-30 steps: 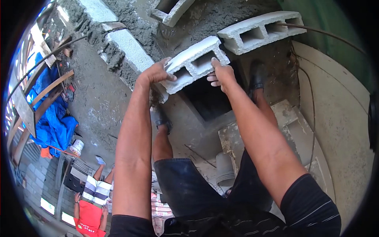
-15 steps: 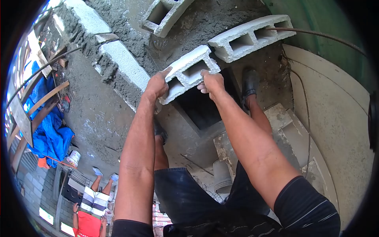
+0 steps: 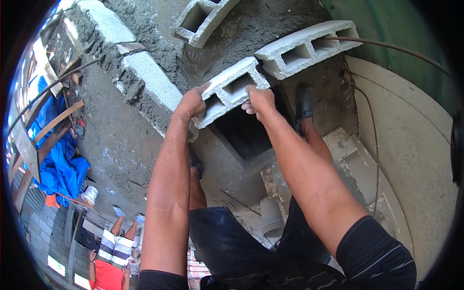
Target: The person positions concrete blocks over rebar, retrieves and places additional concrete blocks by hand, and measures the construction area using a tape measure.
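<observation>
Both my hands grip a pale hollow concrete block (image 3: 221,88), its open cells facing me. My left hand (image 3: 192,102) is closed around the block's left end. My right hand (image 3: 259,100) pinches its lower edge near the right end, thumb at the cell opening and fingers beneath. Close to its right end stands another concrete block (image 3: 275,50) with a rusty bar at one of its cells. A third block (image 3: 197,19) sits farther back on wet mortar (image 3: 227,53). Left of my left hand, a row of laid blocks (image 3: 153,81) is bedded in mortar.
A dark rectangular opening (image 3: 249,128) lies below the held block, between my feet. The rusty bar (image 3: 396,43) juts in from the right. A blue tarp (image 3: 60,164) and planks lie left. A bucket (image 3: 271,215) stands by my legs. Another person in red (image 3: 107,274) is lower left.
The held block and both hands stay almost in place, with the same grip. The view has shifted only very slightly.
</observation>
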{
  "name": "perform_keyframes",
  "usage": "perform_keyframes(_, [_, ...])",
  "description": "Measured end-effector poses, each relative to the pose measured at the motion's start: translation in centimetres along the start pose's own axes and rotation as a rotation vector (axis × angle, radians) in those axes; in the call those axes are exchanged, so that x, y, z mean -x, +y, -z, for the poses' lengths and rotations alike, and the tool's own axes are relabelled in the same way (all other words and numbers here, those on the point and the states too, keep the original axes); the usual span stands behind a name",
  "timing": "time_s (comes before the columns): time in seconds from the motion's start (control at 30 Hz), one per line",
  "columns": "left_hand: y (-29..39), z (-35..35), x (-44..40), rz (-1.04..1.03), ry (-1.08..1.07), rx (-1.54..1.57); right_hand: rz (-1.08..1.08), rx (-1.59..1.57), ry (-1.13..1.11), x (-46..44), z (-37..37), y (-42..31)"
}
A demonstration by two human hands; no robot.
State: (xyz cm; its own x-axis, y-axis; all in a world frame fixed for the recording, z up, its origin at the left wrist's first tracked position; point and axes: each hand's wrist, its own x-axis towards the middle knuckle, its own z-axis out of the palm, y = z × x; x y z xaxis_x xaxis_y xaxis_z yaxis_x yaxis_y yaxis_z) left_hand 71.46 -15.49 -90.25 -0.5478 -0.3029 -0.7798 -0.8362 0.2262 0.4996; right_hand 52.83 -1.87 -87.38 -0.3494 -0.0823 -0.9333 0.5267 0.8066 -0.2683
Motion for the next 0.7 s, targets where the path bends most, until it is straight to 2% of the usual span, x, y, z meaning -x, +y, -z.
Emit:
perform_keyframes(0.13, [0.4, -0.1, 0.3, -0.002, 0.044, -0.039, -0.029, 0.015, -0.025, 0.1, 0.4, 0.0])
perform_keyframes(0.23, [1.5, 0.6, 1.0, 0.074, -0.03, -0.035, -0.044, 0.056, -0.066, 0.2, 0.8, 0.0])
perform_keyframes(0.3, [1.8, 0.7, 2.1, 0.067, 0.183, 0.116, -0.055, 0.046, -0.073, 0.5, 1.0, -0.1])
perform_keyframes(0.33, [2.5, 0.8, 3.3, 0.077, 0.186, 0.11, -0.065, 0.034, -0.075, 0.8, 1.0, -0.1])
perform_keyframes(0.4, [4.8, 0.7, 6.8, 0.05, 0.539, 0.182, -0.082, 0.01, -0.098, 1.3, 0.9, -0.2])
perform_keyframes(0.47, [7.6, -0.9, 12.0, 0.044, 0.7, 0.338, -0.091, -0.006, -0.057, 1.7, 0.6, -0.1])
perform_keyframes(0.53, [10.2, -2.7, 17.9, 0.139, 0.518, 0.472, -0.104, 0.004, -0.076, 2.1, 0.3, 0.1])
perform_keyframes(0.6, [10.0, -5.2, 23.7, 0.145, 0.329, 0.53, -0.11, 0.038, -0.041, 3.0, 0.2, 0.5])
perform_keyframes(0.67, [8.7, -6.2, 29.3, 0.215, 0.24, 0.447, -0.115, 0.067, -0.047, 4.3, 0.7, 0.7])
perform_keyframes(0.7, [8.7, -5.6, 32.1, 0.308, 0.306, 0.493, -0.126, 0.109, -0.07, 5.1, 1.2, 0.8])
